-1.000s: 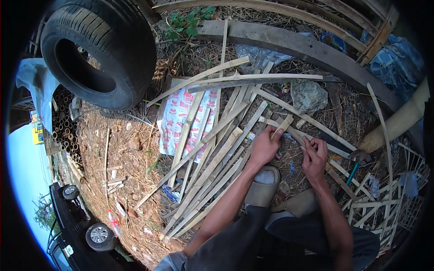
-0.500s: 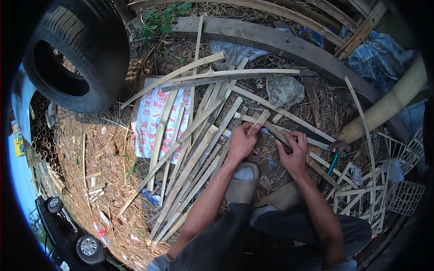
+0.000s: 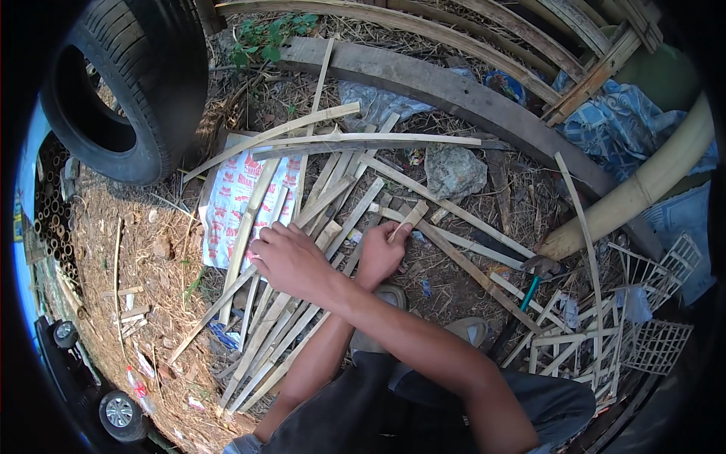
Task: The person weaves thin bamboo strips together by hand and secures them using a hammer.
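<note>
My left hand (image 3: 383, 251) is closed on a short, pale bamboo strip (image 3: 408, 221), which sticks up past the thumb above my shoe. My right arm crosses over my left forearm. At its end my right hand (image 3: 291, 261) reaches over the pile of long bamboo strips (image 3: 283, 333), its fingers bent and somewhat apart. Nothing shows as held in it, though the strips directly under the palm are hidden. A darker strip (image 3: 484, 281) lies slantwise on the ground, right of my left hand.
A printed sack (image 3: 219, 227) lies under the strips. Beyond are a grey rock (image 3: 456, 172), a curved beam (image 3: 423, 79) and a tyre (image 3: 125, 98). To the right stand a thick bamboo pole (image 3: 635, 181), a teal-handled tool (image 3: 532, 291) and a lattice of slats (image 3: 575, 340).
My right hand has swung left, from beside the left hand across my left forearm to the strip pile. My left hand keeps the short strip. The whole view has shifted slightly.
</note>
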`<state>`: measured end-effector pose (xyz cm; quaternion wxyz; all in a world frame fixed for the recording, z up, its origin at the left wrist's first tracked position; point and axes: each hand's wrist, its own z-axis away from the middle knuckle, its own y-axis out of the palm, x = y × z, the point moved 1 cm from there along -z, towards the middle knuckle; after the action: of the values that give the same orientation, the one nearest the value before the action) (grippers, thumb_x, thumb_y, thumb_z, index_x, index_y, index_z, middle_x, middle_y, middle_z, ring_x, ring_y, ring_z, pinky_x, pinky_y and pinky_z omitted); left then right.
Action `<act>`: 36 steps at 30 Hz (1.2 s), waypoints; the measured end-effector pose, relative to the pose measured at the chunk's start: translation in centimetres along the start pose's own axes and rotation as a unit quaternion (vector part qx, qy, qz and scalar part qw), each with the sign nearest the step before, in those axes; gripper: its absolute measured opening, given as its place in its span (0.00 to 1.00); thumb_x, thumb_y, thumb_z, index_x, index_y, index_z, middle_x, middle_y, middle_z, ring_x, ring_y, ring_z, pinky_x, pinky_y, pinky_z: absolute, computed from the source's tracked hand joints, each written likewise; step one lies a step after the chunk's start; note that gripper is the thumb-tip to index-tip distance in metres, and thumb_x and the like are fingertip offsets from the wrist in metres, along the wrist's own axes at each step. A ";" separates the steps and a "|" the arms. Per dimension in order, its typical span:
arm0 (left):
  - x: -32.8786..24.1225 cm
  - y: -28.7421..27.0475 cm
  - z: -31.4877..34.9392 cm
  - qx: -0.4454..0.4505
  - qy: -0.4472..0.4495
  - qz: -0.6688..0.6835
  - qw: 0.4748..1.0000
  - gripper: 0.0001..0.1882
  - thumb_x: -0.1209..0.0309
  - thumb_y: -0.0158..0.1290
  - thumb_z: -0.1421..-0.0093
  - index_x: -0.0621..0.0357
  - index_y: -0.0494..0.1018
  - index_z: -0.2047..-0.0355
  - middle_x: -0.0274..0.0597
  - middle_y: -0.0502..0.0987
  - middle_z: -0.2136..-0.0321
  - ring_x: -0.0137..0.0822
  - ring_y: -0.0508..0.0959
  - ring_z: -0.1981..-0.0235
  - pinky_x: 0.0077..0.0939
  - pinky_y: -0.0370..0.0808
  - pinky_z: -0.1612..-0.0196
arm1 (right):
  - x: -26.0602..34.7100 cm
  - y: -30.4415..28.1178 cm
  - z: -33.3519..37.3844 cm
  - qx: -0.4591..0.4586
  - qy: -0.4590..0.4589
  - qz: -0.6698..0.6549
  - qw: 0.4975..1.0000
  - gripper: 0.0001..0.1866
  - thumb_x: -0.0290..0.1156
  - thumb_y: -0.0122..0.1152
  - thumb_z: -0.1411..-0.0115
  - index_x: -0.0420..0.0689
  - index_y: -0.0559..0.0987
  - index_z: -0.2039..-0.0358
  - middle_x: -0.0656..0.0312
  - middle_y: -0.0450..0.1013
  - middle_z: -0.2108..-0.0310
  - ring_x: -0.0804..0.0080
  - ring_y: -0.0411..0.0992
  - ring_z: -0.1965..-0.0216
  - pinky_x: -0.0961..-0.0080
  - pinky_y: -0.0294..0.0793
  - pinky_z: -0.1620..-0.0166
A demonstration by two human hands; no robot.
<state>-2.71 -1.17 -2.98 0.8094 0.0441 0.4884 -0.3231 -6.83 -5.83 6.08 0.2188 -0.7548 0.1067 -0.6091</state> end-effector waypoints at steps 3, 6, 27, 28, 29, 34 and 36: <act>-2.0 1.1 0.5 0.001 -0.053 -0.028 0.998 0.19 0.58 0.57 0.29 0.66 0.83 0.60 0.44 0.78 0.81 0.30 0.74 0.80 0.34 0.71 0.72 | 0.9 11.4 -5.0 0.093 -0.084 0.150 0.981 0.06 0.27 0.63 0.47 0.44 0.87 0.73 0.57 0.80 0.65 0.61 0.77 0.57 0.62 0.73 0.50; -1.8 2.1 0.6 -0.005 -0.020 0.006 1.000 0.18 0.59 0.57 0.29 0.66 0.82 0.61 0.41 0.77 0.82 0.28 0.73 0.81 0.32 0.69 0.75 | 1.4 14.4 -7.7 0.098 -0.011 0.205 0.974 0.07 0.26 0.64 0.48 0.41 0.88 0.72 0.54 0.81 0.63 0.62 0.77 0.57 0.67 0.73 0.54; -0.9 0.0 0.5 0.011 -0.050 0.034 0.998 0.17 0.63 0.57 0.28 0.67 0.81 0.66 0.30 0.71 0.84 0.21 0.65 0.81 0.28 0.62 0.78 | -3.0 14.0 -10.6 0.032 0.189 0.238 0.952 0.07 0.29 0.63 0.44 0.50 0.89 0.72 0.62 0.83 0.72 0.63 0.74 0.59 0.63 0.66 0.56; -0.9 0.2 0.4 0.014 -0.048 0.029 0.998 0.17 0.63 0.57 0.28 0.68 0.81 0.66 0.30 0.71 0.84 0.21 0.65 0.81 0.28 0.63 0.78 | -3.2 13.8 -10.3 0.018 0.174 0.228 0.958 0.07 0.29 0.63 0.45 0.50 0.89 0.72 0.61 0.83 0.72 0.62 0.74 0.59 0.64 0.66 0.56; -0.8 0.4 0.5 0.015 -0.048 0.031 0.998 0.17 0.63 0.57 0.28 0.68 0.81 0.66 0.30 0.71 0.84 0.21 0.65 0.81 0.28 0.63 0.78 | -3.3 13.6 -10.0 0.004 0.159 0.219 0.963 0.07 0.28 0.63 0.45 0.49 0.88 0.72 0.60 0.83 0.73 0.62 0.75 0.59 0.65 0.67 0.56; -1.4 2.9 0.1 0.020 -0.013 0.007 1.000 0.18 0.61 0.56 0.28 0.67 0.82 0.64 0.38 0.73 0.84 0.26 0.68 0.82 0.30 0.65 0.77 | -5.2 11.0 -8.3 -0.035 0.120 0.177 0.976 0.07 0.24 0.61 0.42 0.39 0.87 0.69 0.53 0.82 0.72 0.56 0.76 0.59 0.56 0.72 0.56; -2.4 2.6 0.6 0.018 -0.021 0.001 1.000 0.18 0.61 0.56 0.28 0.67 0.82 0.63 0.39 0.74 0.83 0.27 0.69 0.82 0.31 0.67 0.77 | -3.9 8.9 -7.8 -0.071 0.103 0.127 0.984 0.07 0.22 0.61 0.41 0.36 0.86 0.68 0.50 0.81 0.71 0.54 0.76 0.59 0.53 0.74 0.55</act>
<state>-1.54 1.84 -1.36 0.8190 0.0527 0.4650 -0.3320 -14.37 -13.53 -0.17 0.2284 -0.6821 0.2668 -0.6415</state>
